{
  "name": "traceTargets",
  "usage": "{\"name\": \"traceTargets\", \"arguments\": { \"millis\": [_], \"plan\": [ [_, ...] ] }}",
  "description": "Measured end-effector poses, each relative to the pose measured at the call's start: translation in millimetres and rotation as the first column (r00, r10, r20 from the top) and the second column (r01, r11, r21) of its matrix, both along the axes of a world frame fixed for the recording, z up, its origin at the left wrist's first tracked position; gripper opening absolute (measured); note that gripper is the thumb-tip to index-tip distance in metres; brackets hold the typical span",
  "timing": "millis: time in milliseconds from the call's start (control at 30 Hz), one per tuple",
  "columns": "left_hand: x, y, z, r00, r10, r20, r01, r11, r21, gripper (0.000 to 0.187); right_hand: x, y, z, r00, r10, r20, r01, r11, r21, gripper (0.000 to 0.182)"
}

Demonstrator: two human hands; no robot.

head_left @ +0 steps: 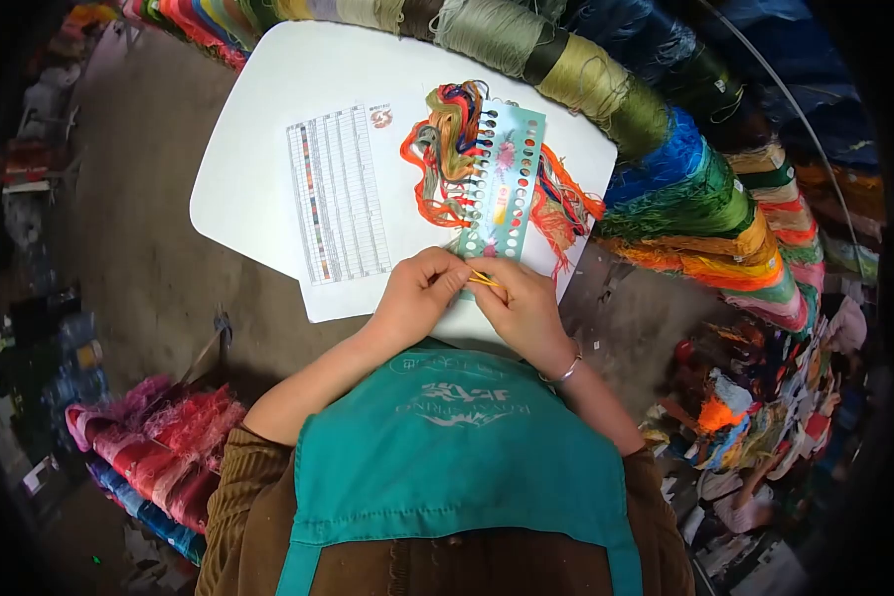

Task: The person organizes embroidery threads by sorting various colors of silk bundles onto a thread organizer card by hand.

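Observation:
Both my hands meet at the lower end of a green printed card with punched holes (503,189). My left hand (424,294) is closed, thumb against fingers, touching my right hand. My right hand (522,306) pinches a yellow-orange thread (484,279), whose strands show between the two hands. Bundles of orange, olive and dark threads (452,149) hang through the card's left holes, and more red-orange threads (561,204) lie on its right side. Left of the card is a printed chart sheet (340,194) with a column of small colour marks.
The card and sheet rest on a white board (243,199). Large thread skeins (586,84) line its far and right sides. Pink and red yarn (164,437) hangs at lower left. Mixed coloured yarn (740,407) is piled at lower right. A teal apron (457,447) covers my front.

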State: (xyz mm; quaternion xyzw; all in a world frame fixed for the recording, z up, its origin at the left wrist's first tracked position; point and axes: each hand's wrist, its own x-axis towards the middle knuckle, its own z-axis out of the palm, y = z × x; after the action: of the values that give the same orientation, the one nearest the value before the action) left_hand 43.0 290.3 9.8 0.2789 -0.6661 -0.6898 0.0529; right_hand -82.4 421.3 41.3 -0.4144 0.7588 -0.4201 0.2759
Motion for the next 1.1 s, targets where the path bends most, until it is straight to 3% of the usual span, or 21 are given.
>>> {"name": "traceTargets", "arguments": {
  "millis": [33,100,133,200,233,333,567,633,733,833,1100],
  "plan": [
    [0.7,-0.8,0.5,0.994,0.020,0.106,-0.038,0.984,0.174,0.016,-0.3,0.2,-5.0,1.000,0.005,0.005,-0.005,1.000,0.003,0.025],
    [1.7,-2.5,0.0,0.993,0.021,0.113,-0.043,0.979,0.202,0.019,-3.0,-0.6,-19.1,0.989,-0.037,-0.140,0.011,0.984,-0.181,0.013],
    [1.8,-2.5,0.2,0.993,0.017,0.115,-0.043,0.973,0.227,0.023,-2.7,-2.3,-30.1,0.990,-0.036,-0.138,0.010,0.984,-0.180,0.013],
    [0.4,-0.9,11.1,0.986,0.066,0.153,-0.105,0.960,0.261,0.027,-3.3,-7.0,-52.7,0.948,-0.239,0.210,0.273,0.950,-0.150,0.009],
    [-0.8,-0.6,18.0,0.975,0.113,0.189,-0.165,0.942,0.291,0.033,-7.5,-9.9,-57.3,0.913,-0.272,0.304,0.320,0.940,-0.119,0.006],
    [3.8,-0.3,32.5,0.973,0.053,0.226,-0.133,0.925,0.356,0.042,-10.8,-11.9,-59.1,0.929,-0.262,0.261,0.301,0.946,-0.122,0.004],
    [-0.7,1.4,32.2,0.970,0.014,0.243,-0.099,0.934,0.344,0.042,-11.0,-13.8,-60.0,0.924,-0.288,0.251,0.334,0.928,-0.164,0.003],
    [-5.0,1.0,26.6,0.974,0.078,0.212,-0.168,0.877,0.451,0.040,-12.4,-13.4,-62.8,0.929,-0.297,0.220,0.337,0.925,-0.175,0.004],
    [-12.1,1.3,32.3,0.975,0.104,0.199,-0.189,0.857,0.480,0.035,-12.6,-10.6,-58.4,0.935,-0.295,0.199,0.330,0.927,-0.179,0.004],
    [-17.9,-0.9,25.5,0.982,0.063,0.177,-0.131,0.907,0.399,0.029,-12.9,-6.7,-65.0,0.917,-0.300,0.261,0.350,0.921,-0.172,0.005],
    [-37.5,-9.9,2.8,0.981,0.092,0.173,-0.165,0.866,0.472,0.018,-11.7,-8.1,-63.2,0.920,-0.310,0.239,0.364,0.902,-0.232,0.007]
  ]
}}
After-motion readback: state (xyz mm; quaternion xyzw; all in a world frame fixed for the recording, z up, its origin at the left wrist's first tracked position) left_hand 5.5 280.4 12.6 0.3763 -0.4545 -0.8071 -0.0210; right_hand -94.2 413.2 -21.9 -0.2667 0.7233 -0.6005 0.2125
